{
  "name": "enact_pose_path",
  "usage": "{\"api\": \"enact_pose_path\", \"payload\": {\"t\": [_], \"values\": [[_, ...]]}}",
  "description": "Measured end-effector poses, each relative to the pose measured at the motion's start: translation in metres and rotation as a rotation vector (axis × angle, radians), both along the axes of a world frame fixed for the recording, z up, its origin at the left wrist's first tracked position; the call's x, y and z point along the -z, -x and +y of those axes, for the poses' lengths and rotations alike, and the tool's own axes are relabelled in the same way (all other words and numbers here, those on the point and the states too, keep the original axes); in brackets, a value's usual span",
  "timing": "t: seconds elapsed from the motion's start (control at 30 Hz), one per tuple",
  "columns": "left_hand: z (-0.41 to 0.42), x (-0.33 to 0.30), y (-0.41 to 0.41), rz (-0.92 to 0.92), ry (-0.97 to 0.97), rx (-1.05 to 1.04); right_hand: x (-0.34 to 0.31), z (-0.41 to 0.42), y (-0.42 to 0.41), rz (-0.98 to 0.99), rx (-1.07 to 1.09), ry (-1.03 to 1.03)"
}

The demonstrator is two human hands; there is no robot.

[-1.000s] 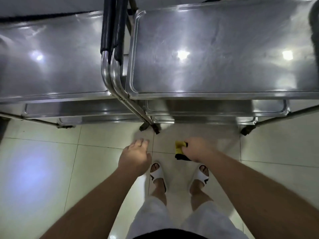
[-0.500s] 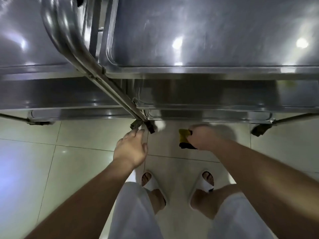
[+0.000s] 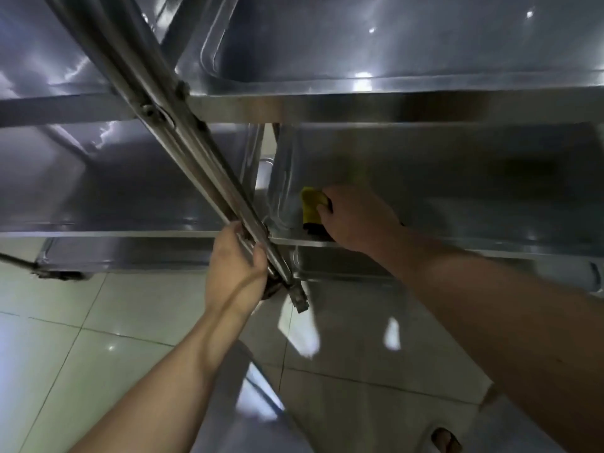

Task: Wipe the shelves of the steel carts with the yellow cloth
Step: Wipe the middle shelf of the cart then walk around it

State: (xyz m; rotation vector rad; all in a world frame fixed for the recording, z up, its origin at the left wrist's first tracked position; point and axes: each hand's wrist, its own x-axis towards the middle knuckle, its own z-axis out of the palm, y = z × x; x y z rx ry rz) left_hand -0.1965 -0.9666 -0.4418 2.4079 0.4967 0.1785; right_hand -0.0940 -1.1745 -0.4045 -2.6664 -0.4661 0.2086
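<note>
Reaching under the top shelf (image 3: 408, 44) of the right cart, you have your right hand (image 3: 356, 217) on its middle shelf (image 3: 474, 197), and the fingers are curled around the yellow cloth (image 3: 312, 207). The cloth sits at the front left corner of this shelf, just beside the raised rim, and it seems to touch the steel there, though the shadow makes this hard to confirm. Your left hand (image 3: 233, 266) grips the slanted frame tubes (image 3: 196, 152) between the two carts, with the thumb on the near side and the fingers wrapped behind, so I think you are steadying yourself or the cart.

On progress, I judge that the task is somewhere in the middle, but the picture gives little proof. The steel shines everywhere, and I cannot tell a wiped surface from an unwiped one. What I can say is that the wiping of this middle shelf is only at its beginning, because the cloth is in a corner and the long stretch to the right lies ahead. The lowest shelf (image 3: 343, 266) and the shelves of the left cart (image 3: 98, 178) may also remain.

The cloth is bunched into a short pad. Its long axis runs roughly from the shelf's front edge toward the back, with a dark part at the near end.
</note>
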Motion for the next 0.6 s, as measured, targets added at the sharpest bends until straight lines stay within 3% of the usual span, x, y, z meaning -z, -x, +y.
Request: {"api": "enact_pose_path", "payload": {"t": [0.1,0.3,0.43,0.6], "values": [[-0.002,0.006,-0.007,-0.19,0.072,-0.014,0.025,0.017,-0.01,-0.08,0.021,0.087],[-0.008,0.02,-0.016,-0.389,0.183,-0.149,0.066,0.054,-0.002,-0.232,-0.061,0.18],[-0.015,0.025,-0.021,-0.434,0.161,-0.196,0.084,0.075,0.002,-0.108,-0.128,0.111],[-0.014,0.028,-0.032,-0.487,0.128,-0.253,0.091,0.055,-0.006,-0.055,-0.019,0.092]]}}
